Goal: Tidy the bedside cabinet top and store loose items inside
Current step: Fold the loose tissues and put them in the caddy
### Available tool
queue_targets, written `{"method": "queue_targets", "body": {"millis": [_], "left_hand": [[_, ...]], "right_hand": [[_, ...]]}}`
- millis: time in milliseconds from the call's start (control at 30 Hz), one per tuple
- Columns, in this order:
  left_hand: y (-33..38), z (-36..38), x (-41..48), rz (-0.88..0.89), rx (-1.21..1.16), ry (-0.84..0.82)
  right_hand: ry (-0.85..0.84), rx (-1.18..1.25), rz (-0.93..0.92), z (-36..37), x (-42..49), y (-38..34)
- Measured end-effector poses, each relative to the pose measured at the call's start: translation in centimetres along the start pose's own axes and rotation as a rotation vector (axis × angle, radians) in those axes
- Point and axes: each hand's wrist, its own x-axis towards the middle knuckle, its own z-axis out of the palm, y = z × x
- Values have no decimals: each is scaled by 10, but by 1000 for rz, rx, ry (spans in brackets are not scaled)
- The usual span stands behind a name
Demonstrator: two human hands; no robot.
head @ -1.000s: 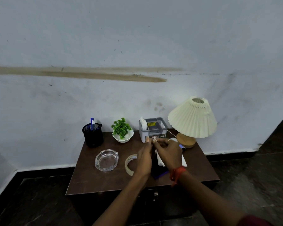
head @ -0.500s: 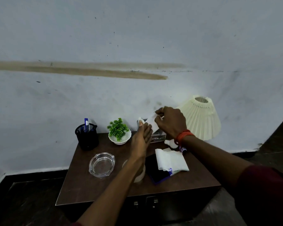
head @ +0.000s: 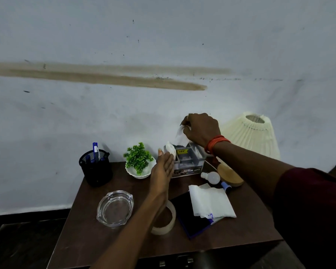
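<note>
Dark wooden cabinet top (head: 113, 235) against a stained wall holds, left to right, a mesh pen holder (head: 96, 167), glass ashtray (head: 115, 208), potted plant (head: 139, 161), tape roll (head: 164, 220) and organizer box (head: 188, 162); the left hand (head: 162, 171), fingers straight together, rests against the box, the right hand (head: 201, 129) pinches a tissue (head: 181, 137) above it, folded tissues (head: 209, 202) lie near the lamp (head: 250, 138)

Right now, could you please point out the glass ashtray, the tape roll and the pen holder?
glass ashtray (head: 114, 208), head view, centre of its bowl.
tape roll (head: 164, 229), head view, near outer wall.
pen holder (head: 96, 171), head view, mesh front.
</note>
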Motion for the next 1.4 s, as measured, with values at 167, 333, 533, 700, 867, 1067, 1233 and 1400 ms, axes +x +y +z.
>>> {"method": "queue_targets", "body": {"millis": [167, 333, 533, 700, 867, 1067, 1233, 1400], "left_hand": [[-10, -9, 10, 16, 7, 12], [-17, -15, 13, 13, 18, 24], [-19, -18, 11, 14, 4, 27], [-19, -23, 12, 1, -9, 35], [-17, -26, 12, -8, -17, 38], [-17, -26, 11, -9, -12, 38], [-18, -26, 9, -12, -9, 42], [-20, -25, 5, -21, -19, 39]], "right_hand": [[-12, -103, -43, 17, 5, 7], [0, -157, -83, 27, 5, 12], [19, -149, -101, 30, 4, 10], [-2, -93, -110, 32, 11, 4], [-25, -56, -124, 40, 16, 2], [-63, -92, -124, 43, 19, 2], [-78, -111, -85, 40, 18, 2], [-15, -25, -93, 27, 6, 1]]}}
